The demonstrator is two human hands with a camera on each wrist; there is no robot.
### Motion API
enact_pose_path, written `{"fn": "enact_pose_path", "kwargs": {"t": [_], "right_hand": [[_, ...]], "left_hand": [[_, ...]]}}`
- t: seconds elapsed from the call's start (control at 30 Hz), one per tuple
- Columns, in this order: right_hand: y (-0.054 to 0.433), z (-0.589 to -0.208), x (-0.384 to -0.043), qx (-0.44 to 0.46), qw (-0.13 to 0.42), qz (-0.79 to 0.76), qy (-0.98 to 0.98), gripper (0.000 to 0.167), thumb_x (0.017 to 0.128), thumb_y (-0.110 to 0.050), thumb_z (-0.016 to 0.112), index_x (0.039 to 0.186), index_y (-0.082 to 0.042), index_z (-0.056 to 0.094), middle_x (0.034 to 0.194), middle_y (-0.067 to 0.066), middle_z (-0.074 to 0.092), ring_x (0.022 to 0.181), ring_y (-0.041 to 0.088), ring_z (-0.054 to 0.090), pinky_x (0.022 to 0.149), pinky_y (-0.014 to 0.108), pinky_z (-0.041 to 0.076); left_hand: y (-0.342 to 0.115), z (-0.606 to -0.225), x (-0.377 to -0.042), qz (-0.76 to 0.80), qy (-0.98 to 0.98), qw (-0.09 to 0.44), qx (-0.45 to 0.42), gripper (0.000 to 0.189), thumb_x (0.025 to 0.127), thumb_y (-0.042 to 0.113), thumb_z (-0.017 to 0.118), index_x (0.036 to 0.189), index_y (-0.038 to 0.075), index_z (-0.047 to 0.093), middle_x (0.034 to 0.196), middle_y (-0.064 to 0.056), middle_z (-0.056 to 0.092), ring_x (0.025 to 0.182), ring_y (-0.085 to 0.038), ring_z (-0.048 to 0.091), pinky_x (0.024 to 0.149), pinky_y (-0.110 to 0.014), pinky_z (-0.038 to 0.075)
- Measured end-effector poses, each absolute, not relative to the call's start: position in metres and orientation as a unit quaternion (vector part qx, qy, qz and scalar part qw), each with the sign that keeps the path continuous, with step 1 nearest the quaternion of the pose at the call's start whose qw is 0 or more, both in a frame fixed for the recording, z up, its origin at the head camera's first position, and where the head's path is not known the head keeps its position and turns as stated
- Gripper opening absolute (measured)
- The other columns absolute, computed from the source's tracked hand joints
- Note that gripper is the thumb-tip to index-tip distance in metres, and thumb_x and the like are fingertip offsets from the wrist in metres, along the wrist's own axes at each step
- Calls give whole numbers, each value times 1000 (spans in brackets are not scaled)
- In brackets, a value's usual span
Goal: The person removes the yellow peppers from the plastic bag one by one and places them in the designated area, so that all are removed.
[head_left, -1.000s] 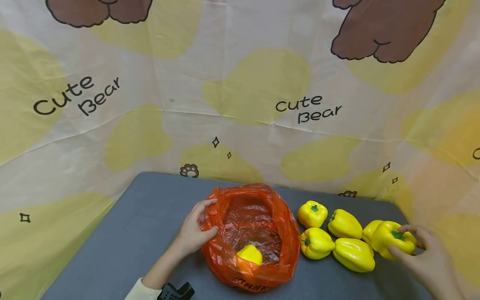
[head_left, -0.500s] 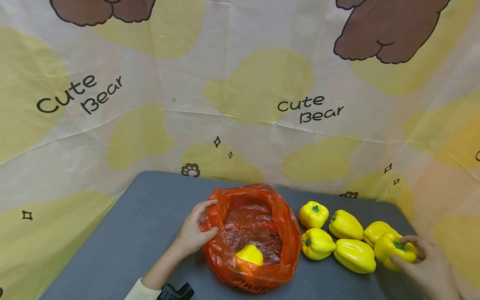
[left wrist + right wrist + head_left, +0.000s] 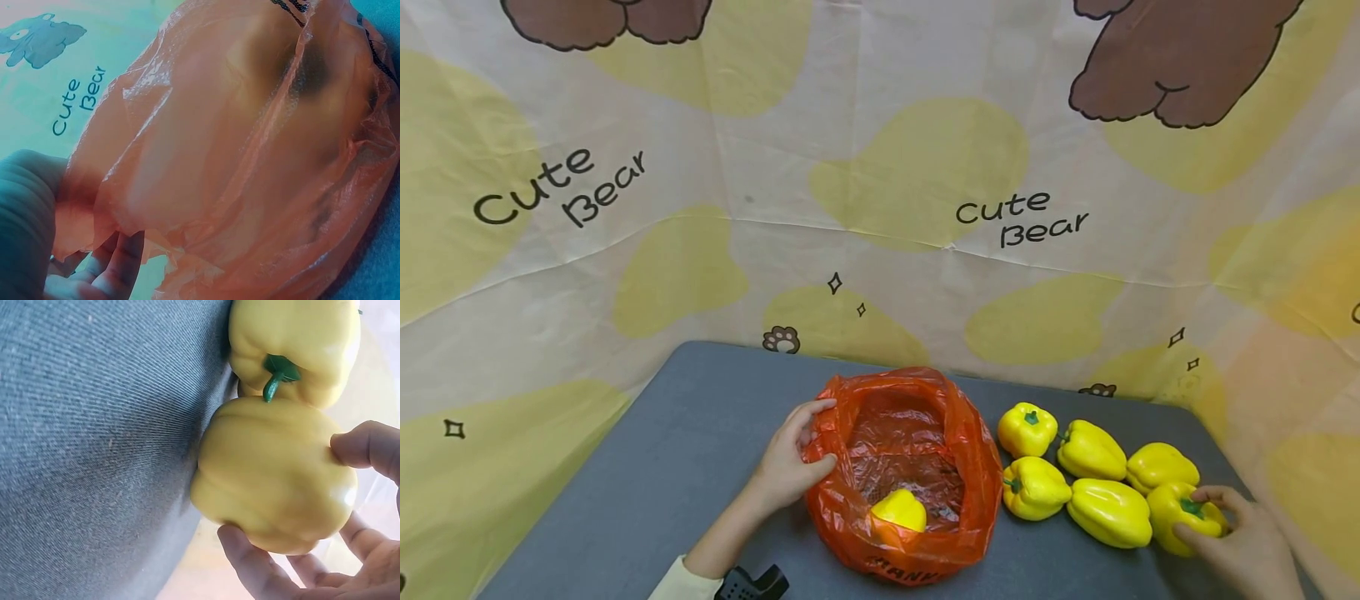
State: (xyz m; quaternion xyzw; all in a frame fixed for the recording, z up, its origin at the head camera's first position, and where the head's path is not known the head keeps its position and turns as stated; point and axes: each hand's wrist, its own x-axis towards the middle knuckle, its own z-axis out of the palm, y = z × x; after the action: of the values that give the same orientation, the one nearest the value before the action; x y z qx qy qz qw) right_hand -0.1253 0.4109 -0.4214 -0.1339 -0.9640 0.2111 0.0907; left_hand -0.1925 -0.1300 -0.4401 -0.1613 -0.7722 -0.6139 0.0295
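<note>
My left hand pinches the left rim of a red plastic bag, whose mouth gapes upward in the head view. One yellow bell pepper lies inside, partly covered by the near rim. In the left wrist view the thumb is outside the thin bag and some fingers show below its edge. At the right end of the pepper group, my right hand grips a yellow bell pepper with a green stem. Up close, thumb and fingers are spread around this pepper, right beside another pepper.
Several more yellow peppers stand in two rows right of the bag, among them one at the back and one in front. All are on a grey table. A printed cloth hangs behind it.
My right hand has lowered the pepper toward the near right end of the group, uncovering the pepper behind it. The left hand and bag have stayed in place.
</note>
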Motion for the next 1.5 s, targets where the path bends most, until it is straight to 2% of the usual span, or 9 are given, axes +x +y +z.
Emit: {"fn": "enact_pose_path", "kwargs": {"t": [0.2, 0.4, 0.57, 0.77, 0.93, 1.07, 1.27, 1.5], "right_hand": [[410, -423, -124, -128, 78, 200, -968, 56, 74, -33, 80, 108, 6, 58, 112, 33, 58, 100, 48, 54, 72, 52, 49], [407, -424, -124, -144, 57, 202, -967, 60, 76, -35, 79, 112, 7, 55, 114, 35, 55, 102, 48, 48, 75, 55, 46], [407, -424, -124, -123, 54, 199, -971, 59, 79, -34, 76, 114, 8, 55, 118, 36, 53, 103, 50, 47, 79, 59, 43], [407, -419, -124, -113, 18, 196, -974, 66, 83, -41, 71, 123, 7, 50, 122, 40, 49, 105, 53, 47, 79, 61, 43], [406, -415, -124, -121, 4, 180, -976, 74, 84, -51, 66, 128, 6, 47, 122, 41, 47, 103, 53, 48, 75, 59, 46], [400, -412, -125, -112, 22, 170, -979, 74, 85, -54, 63, 131, 3, 47, 124, 40, 45, 105, 53, 46, 76, 62, 44], [380, -404, -120, -82, 87, 197, -973, 62, 87, -44, 65, 132, -2, 51, 126, 38, 45, 109, 50, 44, 78, 63, 41], [356, -391, -118, -97, 73, 226, -966, 65, 87, -49, 64, 136, -8, 49, 131, 34, 42, 112, 52, 45, 78, 63, 42]], "left_hand": [[-130, -441, -193, -609, -777, 26, -159, 65, 77, -7, 67, 137, 10, 46, 133, -17, 44, 96, -29, 63, 69, -25, 58], [-131, -441, -193, -604, -779, 28, -167, 65, 77, -6, 67, 137, 8, 46, 131, -18, 45, 93, -28, 64, 68, -24, 58], [-131, -442, -194, -605, -776, 38, -175, 65, 76, -7, 67, 136, 7, 47, 131, -19, 46, 92, -24, 64, 69, -24, 58], [-132, -445, -195, -600, -773, 64, -196, 65, 75, -8, 67, 136, 5, 47, 129, -18, 48, 91, -20, 63, 71, -25, 58], [-131, -445, -195, -601, -774, 57, -191, 65, 75, -8, 67, 136, 6, 47, 128, -19, 47, 92, -22, 63, 70, -24, 58], [-130, -444, -195, -603, -775, 49, -184, 66, 75, -8, 67, 136, 6, 47, 129, -19, 47, 94, -25, 63, 70, -23, 57], [-130, -443, -194, -600, -778, 47, -180, 66, 75, -8, 68, 136, 7, 47, 129, -18, 47, 94, -25, 63, 71, -22, 57], [-130, -443, -193, -599, -780, 36, -178, 68, 76, -7, 68, 137, 7, 46, 132, -18, 45, 99, -30, 62, 73, -23, 57]]}}
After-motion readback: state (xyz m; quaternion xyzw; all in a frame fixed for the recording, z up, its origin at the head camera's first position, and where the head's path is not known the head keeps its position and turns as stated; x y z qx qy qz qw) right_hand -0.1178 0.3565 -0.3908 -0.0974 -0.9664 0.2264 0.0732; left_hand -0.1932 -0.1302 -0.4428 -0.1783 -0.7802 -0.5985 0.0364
